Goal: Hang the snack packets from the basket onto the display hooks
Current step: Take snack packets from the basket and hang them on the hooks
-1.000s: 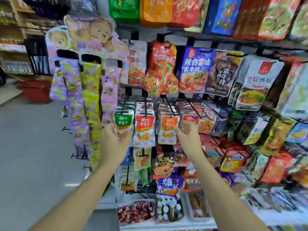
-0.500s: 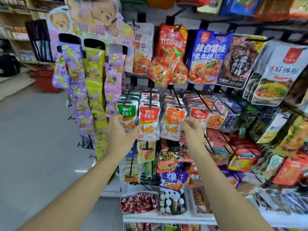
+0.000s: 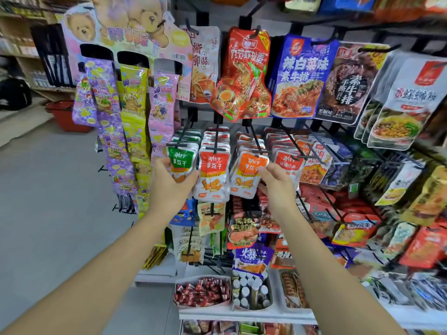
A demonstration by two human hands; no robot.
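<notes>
Small snack packets hang in rows on black display hooks (image 3: 217, 131). My left hand (image 3: 169, 182) grips the lower part of a green-topped packet (image 3: 181, 158) at the front of the leftmost hook. My right hand (image 3: 273, 182) pinches the right edge of an orange-topped packet (image 3: 246, 175) hanging tilted on the third hook. Between them a red-topped packet (image 3: 214, 175) hangs untouched. A red basket (image 3: 65, 117) stands on the floor far to the left, partly hidden by candy strips.
Long candy strips (image 3: 113, 131) dangle from a bear-printed card at the left. Larger packets (image 3: 300, 78) hang on the row above. More packets fill the hooks to the right and below, and trays (image 3: 203, 291) of small sweets sit on the bottom shelf. Grey floor (image 3: 48, 201) lies to the left.
The view has tilted down and closer to the rack. My right hand shifted left from the fourth row to the orange packet. My left hand stays on the green packet.
</notes>
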